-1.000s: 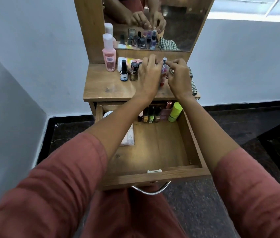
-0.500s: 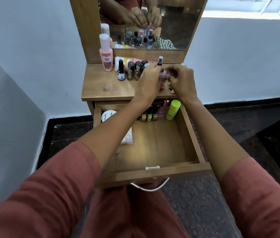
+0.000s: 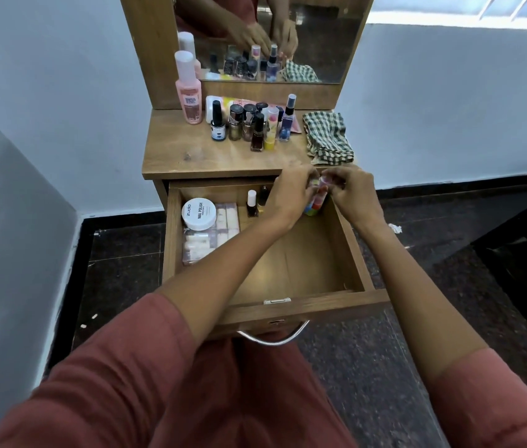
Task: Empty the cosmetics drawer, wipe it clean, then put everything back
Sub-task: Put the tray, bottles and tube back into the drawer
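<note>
The wooden drawer [image 3: 349, 253] stands pulled out under the dressing table top [image 3: 210, 156]. At its back right corner my left hand [image 3: 289, 197] and my right hand [image 3: 351, 192] together grip a cluster of small colourful bottles [image 3: 315, 203], which reach down into the drawer. Inside the drawer lie a white round nail polish jar [image 3: 199, 213], a clear packet [image 3: 207, 240] under it, and two nail polish bottles [image 3: 254, 203] at the back. My left hand hides whatever is behind it.
On the table top stand a tall pink bottle [image 3: 188, 92], several nail polish bottles [image 3: 242, 122] and a slim spray bottle [image 3: 288, 119]. A checked cloth [image 3: 328, 139] lies at the right edge. A mirror [image 3: 275, 37] rises behind. A metal handle [image 3: 271, 339] hangs on the drawer front.
Both hands came down from the table top to the back right corner of the drawer, bringing small bottles with them. The camera view tilted downward.
</note>
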Motion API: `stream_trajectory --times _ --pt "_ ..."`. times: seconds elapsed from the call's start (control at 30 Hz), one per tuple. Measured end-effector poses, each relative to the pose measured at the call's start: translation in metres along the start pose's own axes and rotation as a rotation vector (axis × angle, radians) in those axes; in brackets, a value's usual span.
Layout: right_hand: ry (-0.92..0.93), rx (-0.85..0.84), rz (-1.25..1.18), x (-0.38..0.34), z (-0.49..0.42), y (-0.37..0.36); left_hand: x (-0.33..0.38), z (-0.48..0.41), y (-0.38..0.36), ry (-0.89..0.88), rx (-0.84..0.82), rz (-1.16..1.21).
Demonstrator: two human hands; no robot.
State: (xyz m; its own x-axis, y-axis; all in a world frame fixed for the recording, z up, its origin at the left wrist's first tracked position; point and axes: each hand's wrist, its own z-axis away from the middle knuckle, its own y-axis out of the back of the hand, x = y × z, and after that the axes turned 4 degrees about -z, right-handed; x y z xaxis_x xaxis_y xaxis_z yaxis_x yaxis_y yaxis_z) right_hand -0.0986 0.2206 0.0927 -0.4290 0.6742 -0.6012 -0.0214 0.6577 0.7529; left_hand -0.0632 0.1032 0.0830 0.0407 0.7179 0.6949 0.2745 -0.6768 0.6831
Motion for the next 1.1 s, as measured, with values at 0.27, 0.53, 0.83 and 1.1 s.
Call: stream_trajectory --times 0.27,0.53,0.83,1.1 --pt "-0.115 -0.051 0.058 0.027 0.008 -0.018 -0.016 -0.003 -0.034 0.072 -0.069 -0.087" --pt "-0.143 -0.025 0.074 0.041 0.009 -0.033 -0.019 -0.003 -0.052 0.079 -0.059 0.008" --pt "-0.139 -0.009 0.094 0.04 0.012 -0.035 -0.016 0.001 -0.056 0.095 -0.027 0.005" --pt "-0.12 0.079 0.03 0.025 0.003 -0.021 -0.014 0.001 -0.037 0.063 0.026 0.043"
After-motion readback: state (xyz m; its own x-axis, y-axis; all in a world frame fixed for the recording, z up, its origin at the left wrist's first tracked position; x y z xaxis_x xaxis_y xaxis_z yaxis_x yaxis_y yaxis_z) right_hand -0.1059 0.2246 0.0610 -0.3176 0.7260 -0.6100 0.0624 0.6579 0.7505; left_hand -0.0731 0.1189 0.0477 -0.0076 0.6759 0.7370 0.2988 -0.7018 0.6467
